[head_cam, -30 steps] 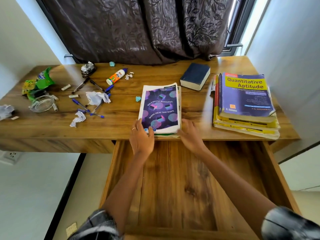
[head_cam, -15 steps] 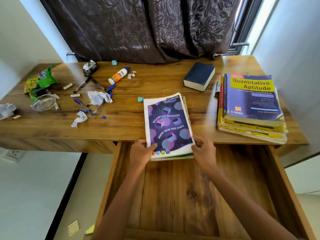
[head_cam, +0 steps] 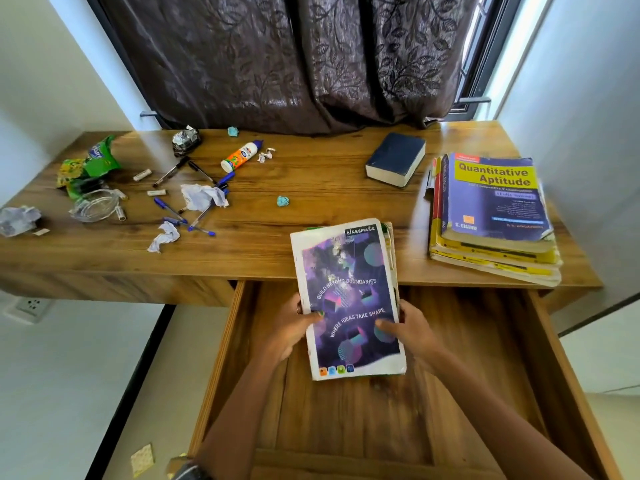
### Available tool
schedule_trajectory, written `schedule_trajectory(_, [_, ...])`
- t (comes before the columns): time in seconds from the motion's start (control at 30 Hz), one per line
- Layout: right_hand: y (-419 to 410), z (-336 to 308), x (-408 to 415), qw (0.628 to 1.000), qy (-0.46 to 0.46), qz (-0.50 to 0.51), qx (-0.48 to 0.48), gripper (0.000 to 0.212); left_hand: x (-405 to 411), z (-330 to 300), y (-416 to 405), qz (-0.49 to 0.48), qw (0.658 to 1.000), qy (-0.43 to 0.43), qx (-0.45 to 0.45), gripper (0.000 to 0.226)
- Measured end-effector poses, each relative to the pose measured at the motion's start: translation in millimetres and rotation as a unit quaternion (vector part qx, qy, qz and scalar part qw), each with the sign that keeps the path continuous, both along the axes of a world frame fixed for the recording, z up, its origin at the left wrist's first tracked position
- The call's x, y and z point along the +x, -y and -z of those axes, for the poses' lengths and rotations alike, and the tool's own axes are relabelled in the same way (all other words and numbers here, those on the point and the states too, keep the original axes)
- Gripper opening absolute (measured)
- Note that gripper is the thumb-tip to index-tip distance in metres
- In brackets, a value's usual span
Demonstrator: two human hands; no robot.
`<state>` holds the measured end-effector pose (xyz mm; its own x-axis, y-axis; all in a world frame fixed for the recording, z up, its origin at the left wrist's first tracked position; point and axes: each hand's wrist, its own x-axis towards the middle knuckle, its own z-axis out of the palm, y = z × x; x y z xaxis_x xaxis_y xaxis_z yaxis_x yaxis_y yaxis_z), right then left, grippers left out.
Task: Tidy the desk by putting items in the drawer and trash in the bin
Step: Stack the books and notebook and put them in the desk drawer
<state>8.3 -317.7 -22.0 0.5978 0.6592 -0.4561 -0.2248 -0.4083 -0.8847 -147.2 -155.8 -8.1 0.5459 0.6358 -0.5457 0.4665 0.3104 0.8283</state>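
Both hands grip the notebook stack (head_cam: 348, 299): left hand (head_cam: 292, 332) on its left edge, right hand (head_cam: 410, 332) on its right. Stack sits half over the desk (head_cam: 311, 233) front edge, half above the open drawer (head_cam: 485, 358). Pens (head_cam: 169, 206) and crumpled paper (head_cam: 202, 197) lie on the desk's left side.

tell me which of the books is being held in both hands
The purple classmate notebook, gripped by the left hand and right hand over the open drawer; the others lie untouched.
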Motion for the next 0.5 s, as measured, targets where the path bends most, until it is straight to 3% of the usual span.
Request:
schedule_trajectory(0.13, [28.5,-1.4,-7.2,0.999,-0.008,-0.037,0.016,0.045,-11.7,3.5,20.2,0.004,1.000,0.027,0.010,0.044])
schedule_trajectory(0.27, [54.5,-1.7,-18.0,0.997,-0.014,-0.074,0.003,0.046,-26.6,2.0,47.2,-0.026,0.997,0.064,-0.021,0.045])
schedule_trajectory(0.4, [61.5,-12.4,-27.1,0.998,0.011,-0.040,0.037,0.047,-29.1,-4.6,64.9,-0.041,0.988,0.134,-0.067,0.063])
schedule_trajectory(0.5, [59.0,-24.9,-33.5,0.997,0.016,-0.011,0.074,0.042,-23.4,-9.3,77.0,-0.061,0.989,0.130,-0.048,0.062])
